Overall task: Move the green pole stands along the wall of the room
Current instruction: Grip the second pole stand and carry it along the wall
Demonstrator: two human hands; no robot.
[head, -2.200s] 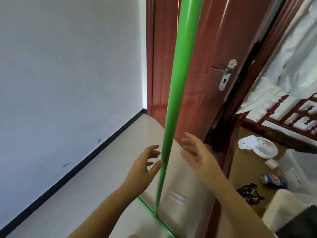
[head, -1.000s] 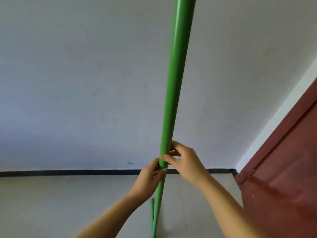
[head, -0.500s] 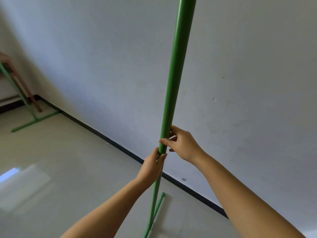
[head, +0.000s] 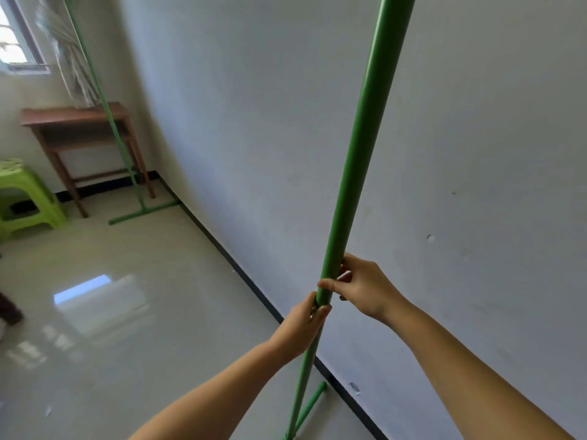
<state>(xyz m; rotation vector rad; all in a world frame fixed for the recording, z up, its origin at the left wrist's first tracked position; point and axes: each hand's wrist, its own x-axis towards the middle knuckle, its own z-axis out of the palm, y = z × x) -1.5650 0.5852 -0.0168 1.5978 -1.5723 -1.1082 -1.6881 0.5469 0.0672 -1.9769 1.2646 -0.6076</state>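
A tall green pole stand [head: 359,160] rises in front of me, thick above and thinner below the joint. My right hand [head: 362,287] grips the thick tube just above the joint. My left hand [head: 301,328] holds the pole right below it, at a small metal clamp. Its green foot bar [head: 313,404] rests on the floor by the black baseboard. A second green pole stand [head: 104,100] stands at the far left, with its base bar [head: 143,212] touching the wall corner.
The white wall [head: 317,106] runs along my right, edged by a black baseboard [head: 241,274]. A wooden side table [head: 79,122] and a lime green plastic stool [head: 25,198] stand in the far corner under a window [head: 16,36]. Glossy tile floor [head: 127,312] spreads to the left.
The view has swung left along the wall, so the far corner with the table, stool and second stand now shows. Both hands keep their hold on the pole at the joint.
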